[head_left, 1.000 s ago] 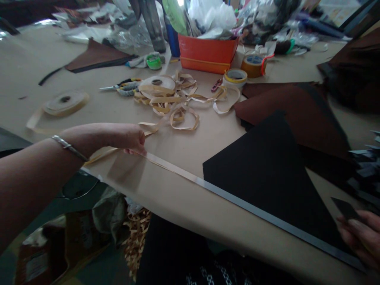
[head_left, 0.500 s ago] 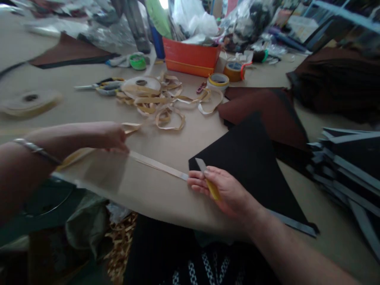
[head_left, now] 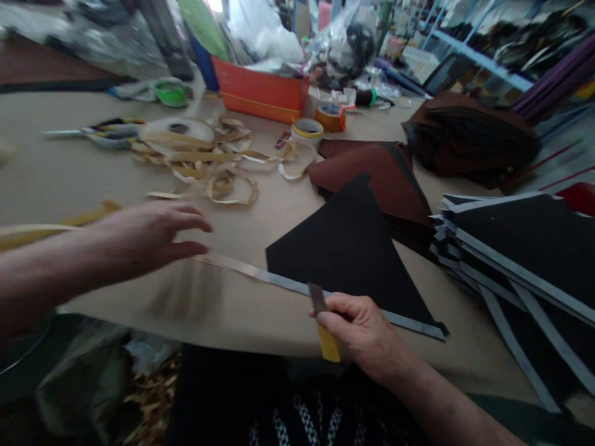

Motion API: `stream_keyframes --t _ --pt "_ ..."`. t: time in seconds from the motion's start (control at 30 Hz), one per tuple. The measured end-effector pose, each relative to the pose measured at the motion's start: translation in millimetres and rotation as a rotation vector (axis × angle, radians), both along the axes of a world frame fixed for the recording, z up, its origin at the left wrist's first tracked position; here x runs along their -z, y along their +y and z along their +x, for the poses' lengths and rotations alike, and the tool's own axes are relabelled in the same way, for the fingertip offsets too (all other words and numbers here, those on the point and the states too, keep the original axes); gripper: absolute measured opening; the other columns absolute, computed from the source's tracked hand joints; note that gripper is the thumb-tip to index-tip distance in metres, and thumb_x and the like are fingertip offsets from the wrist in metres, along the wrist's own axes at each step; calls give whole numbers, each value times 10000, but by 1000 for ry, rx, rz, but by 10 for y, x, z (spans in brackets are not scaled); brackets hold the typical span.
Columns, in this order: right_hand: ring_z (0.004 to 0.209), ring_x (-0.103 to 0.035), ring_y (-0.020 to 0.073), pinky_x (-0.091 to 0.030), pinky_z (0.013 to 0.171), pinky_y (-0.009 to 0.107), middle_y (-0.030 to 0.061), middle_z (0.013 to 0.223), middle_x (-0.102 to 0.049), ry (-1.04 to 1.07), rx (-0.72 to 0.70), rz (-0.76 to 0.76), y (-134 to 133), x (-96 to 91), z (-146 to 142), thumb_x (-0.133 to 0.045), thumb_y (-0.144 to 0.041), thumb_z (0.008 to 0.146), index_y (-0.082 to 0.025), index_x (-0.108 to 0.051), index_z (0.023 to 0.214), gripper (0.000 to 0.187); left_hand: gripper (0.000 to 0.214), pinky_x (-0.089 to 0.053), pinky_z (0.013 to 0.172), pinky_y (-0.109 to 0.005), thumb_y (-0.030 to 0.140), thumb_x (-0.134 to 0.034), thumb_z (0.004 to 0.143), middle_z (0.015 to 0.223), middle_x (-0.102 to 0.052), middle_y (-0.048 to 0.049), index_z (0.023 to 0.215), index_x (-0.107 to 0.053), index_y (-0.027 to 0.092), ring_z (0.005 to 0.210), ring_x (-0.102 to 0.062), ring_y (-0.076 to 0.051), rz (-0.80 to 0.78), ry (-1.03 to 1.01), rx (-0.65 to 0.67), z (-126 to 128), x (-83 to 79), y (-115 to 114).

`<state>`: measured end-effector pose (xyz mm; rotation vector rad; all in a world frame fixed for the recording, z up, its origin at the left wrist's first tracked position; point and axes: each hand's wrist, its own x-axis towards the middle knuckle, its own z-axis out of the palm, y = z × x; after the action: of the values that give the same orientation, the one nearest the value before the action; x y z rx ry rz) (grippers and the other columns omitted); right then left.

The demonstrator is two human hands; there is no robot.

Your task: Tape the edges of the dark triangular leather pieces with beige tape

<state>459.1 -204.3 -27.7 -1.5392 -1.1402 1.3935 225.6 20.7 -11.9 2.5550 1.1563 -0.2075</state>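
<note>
My left hand (head_left: 160, 235) hovers over the table, thumb and fingers apart, holding nothing, close to the loose end of a pale tape strip (head_left: 237, 266). The strip runs right along the lower edge of a black, roughly triangular sheet (head_left: 337, 232), where it looks grey. In my right hand (head_left: 367, 331) is a knife (head_left: 329, 344) with a flat dark blade and a yellow handle. Its blade points up and away from me, over the strip. The fingertips of that hand are partly hidden behind the knife.
Tangled tan tape (head_left: 195, 158) lies beyond my left hand, beside scissors (head_left: 111, 133). Brown sheets (head_left: 367, 176) and a stack of black sheets with grey edges (head_left: 525, 248) are on the right. Tape rolls (head_left: 307, 128) stand before a red box (head_left: 260, 93).
My left hand has let go of the tape strip and opened. My right hand has moved right along the black sheet's lower edge, the knife turning more upright. The view has swung right.
</note>
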Motion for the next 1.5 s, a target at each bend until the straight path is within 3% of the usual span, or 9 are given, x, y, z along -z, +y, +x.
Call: stream_keyframes --t 0.2,0.37,0.6,0.93,1.1,1.2,1.27,1.37,1.5 --pt "484 -408 75 -331 427 187 -85 649 -428 99 71 -78 333 130 -157 -587 -238 765 -213 -430 1320 577 239 -415 799 -337 299 -554 827 1030 -624 -75 1036 -631 213 927 -581 -224 63 -39 180 181 187 -521" --pt "475 -450 82 -360 463 204 -68 624 -497 -184 -33 50 555 281 -350 -544 -220 796 -214 -497 1272 478 162 -391 749 -348 297 -581 795 932 -646 -74 925 -623 209 878 -577 -239 152 13 187 301 224 -573" --pt "579 -520 126 -375 569 238 -37 629 -563 -520 -112 115 669 289 -456 -533 -188 789 -200 -566 1195 408 157 -396 747 -397 330 -578 778 814 -676 -86 853 -634 203 830 -602 -279 90 58 191 363 177 -500" --pt "585 -519 148 -320 556 247 -5 647 -575 -644 -195 75 702 200 -516 -489 -203 812 -218 -574 1165 363 96 -399 779 -415 179 -568 712 707 -676 -109 648 -633 149 748 -635 -264 -3 84 171 442 -13 -487" --pt "634 -567 174 -319 579 263 24 689 -616 -758 -227 81 696 164 -547 -492 -165 820 -222 -576 1123 320 166 -400 653 -290 197 -512 788 663 -659 -44 699 -650 172 627 -590 -168 -93 25 192 444 -64 -618" --pt "711 -604 189 -347 605 267 51 780 -662 -783 -259 73 723 169 -580 -505 -149 814 -220 -583 1125 329 188 -359 559 -196 230 -501 826 635 -619 22 700 -631 179 579 -527 -96 -299 -123 249 417 -87 -798" --pt "748 -605 185 -381 641 266 54 815 -667 -741 -244 75 730 168 -563 -528 -141 789 -207 -553 1233 450 232 -343 540 -186 252 -488 837 600 -572 31 652 -596 162 562 -486 -86 -352 -222 168 370 -60 -883" --pt "686 -567 143 -419 677 249 -5 716 -615 -450 -126 128 614 132 -363 -564 -170 773 -157 -456 1365 602 287 -363 560 -212 298 -465 843 613 -551 9 614 -563 156 583 -485 -107 -178 -296 20 289 54 -920" --pt "624 -528 110 -421 626 230 -35 669 -561 -151 156 128 94 60 305 -611 -298 792 -163 -632 1014 261 324 -456 729 -277 336 -412 879 869 -650 -60 700 -626 173 815 -585 -174 -38 -401 137 282 281 -948"
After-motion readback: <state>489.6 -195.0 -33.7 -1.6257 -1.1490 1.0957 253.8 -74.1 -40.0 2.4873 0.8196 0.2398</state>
